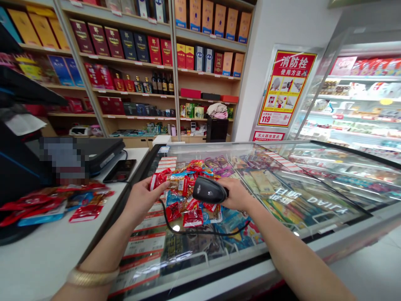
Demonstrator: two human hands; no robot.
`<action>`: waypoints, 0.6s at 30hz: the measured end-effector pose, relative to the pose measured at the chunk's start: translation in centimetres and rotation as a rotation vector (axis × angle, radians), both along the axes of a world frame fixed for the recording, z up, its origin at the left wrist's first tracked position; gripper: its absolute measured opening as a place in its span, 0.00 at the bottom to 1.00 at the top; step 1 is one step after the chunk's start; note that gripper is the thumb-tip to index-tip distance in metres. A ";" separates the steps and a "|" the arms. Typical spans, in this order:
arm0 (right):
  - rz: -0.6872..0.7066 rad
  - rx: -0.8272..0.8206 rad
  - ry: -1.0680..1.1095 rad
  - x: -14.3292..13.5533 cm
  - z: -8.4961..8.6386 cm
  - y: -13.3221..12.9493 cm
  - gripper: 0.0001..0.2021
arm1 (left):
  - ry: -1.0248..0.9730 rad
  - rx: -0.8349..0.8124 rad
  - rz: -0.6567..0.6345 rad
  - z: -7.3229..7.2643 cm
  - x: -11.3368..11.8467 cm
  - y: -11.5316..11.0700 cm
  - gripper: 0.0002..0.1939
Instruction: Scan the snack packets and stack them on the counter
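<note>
Over the glass top of a chest freezer, my right hand (233, 193) is wrapped round a black barcode scanner (209, 191). Its head points left, and a black cable loops below it. With my left hand (147, 193) I pinch a small red snack packet (159, 179) by its edge. Right beside that, a packet with a printed barcode (181, 184) faces up in front of the scanner; whether my left fingers hold it too I cannot tell. Under and around both hands lies a pile of red and blue snack packets (192, 217) on the glass.
The chest freezer (297, 179) holds bagged frozen goods under its glass. On the white counter (75, 246) at left lie more snack packets (87, 211), a phone (120, 170) and a black device (100, 152). Shelves of boxed bottles (131, 46) stand behind; a lit display fridge (360, 100) is at right.
</note>
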State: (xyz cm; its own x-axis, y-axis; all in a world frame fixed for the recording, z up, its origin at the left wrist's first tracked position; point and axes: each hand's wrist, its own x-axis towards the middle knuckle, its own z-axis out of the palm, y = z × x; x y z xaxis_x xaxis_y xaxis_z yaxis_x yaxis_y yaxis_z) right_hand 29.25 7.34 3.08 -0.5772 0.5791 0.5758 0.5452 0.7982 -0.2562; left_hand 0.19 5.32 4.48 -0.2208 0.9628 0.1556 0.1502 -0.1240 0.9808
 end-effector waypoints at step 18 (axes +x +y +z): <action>0.006 -0.025 0.013 0.0 0.0 0.0 0.08 | 0.010 -0.007 0.005 0.1 0.1 -0.1 0.29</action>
